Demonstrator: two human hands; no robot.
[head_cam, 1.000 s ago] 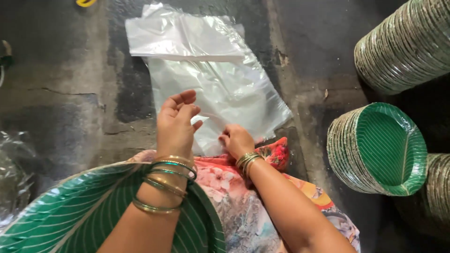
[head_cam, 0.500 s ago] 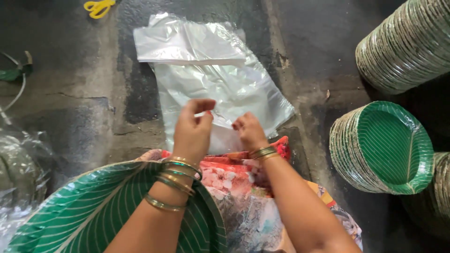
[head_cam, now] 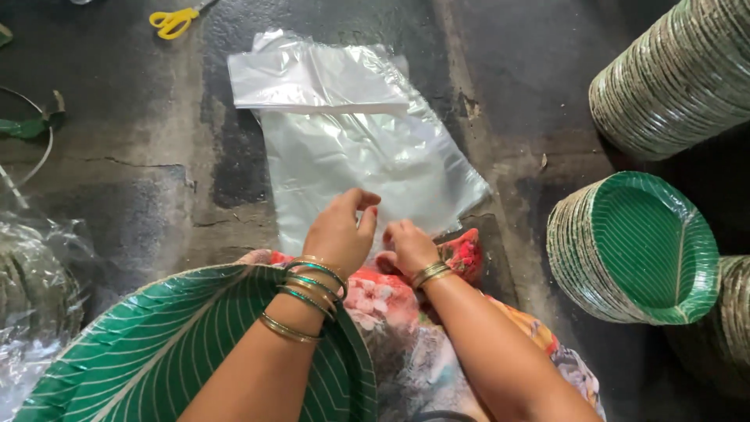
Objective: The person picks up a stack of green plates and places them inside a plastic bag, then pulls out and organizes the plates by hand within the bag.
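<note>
Clear plastic bags are spread flat in a loose pile on the dark floor, directly ahead of the knees, and their near edge is being worked by both hands. The left hand is arched over that edge with the fingers curled and the thumb drawn toward them, as if a single layer were being pinched; whether film is actually caught between the fingertips cannot be told. The right hand is closed more tightly just beside it, knuckles up, at the same edge, and its hold is likewise hidden.

Such film is judged to be very light, limp and slick. The sheets are likely to cling together, to slide over one another, and to crumple or stretch if pulled hard. A hold is best taken at a free corner or at the open mouth along the near edge, where one layer can be rubbed apart from the next.

Bangles are worn on both wrists. A large green leaf-patterned plate is rested on the lap under the left forearm, over floral cloth. Stacks of green plates are laid on their sides at the right. Yellow-handled scissors are seen at the far edge of the floor.
</note>
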